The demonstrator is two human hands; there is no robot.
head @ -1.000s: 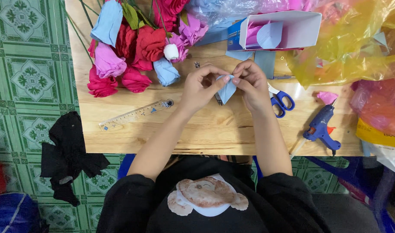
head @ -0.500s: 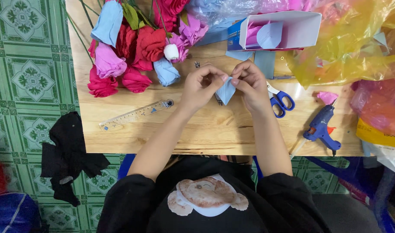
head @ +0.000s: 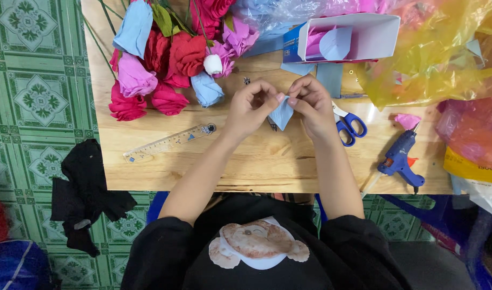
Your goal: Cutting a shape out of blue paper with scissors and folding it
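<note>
Pale blue paper piece (head: 282, 114): it is being pinched between both hands, just above the middle of a wooden table (head: 267, 156), its lower edge hanging free below the fingertips.
Left hand (head: 249, 108): it is curling inward, thumb and forefinger gripping the left edge of the paper piece.
Right hand (head: 312, 104): it is closing on the right edge of the same piece, fingertips almost meeting those of the left hand.
Person: someone in a black top with a bear print is sitting at the near edge of the table, forearms reaching forward over the wood.
Paper flowers (head: 170, 59): a bunch of red, pink, purple and light blue blooms is lying at the far left of the table, green stems pointing away.
Clear ruler (head: 169, 142): it is lying at a slant to the left of the left forearm, near the flowers.
Blue-handled scissors (head: 348, 124): they are lying just beside the right hand, on its right.
Blue glue gun (head: 399, 159): it is resting further right, near the table's front edge, well apart from the hands.
White box (head: 358, 36): it is lying on its side beyond the hands, holding cut blue and purple paper shapes.
Yellow plastic bag (head: 444, 53): it is crowding the far right corner.
Black cloth (head: 85, 196): it is lying on the green patterned floor tiles, left of the table.
</note>
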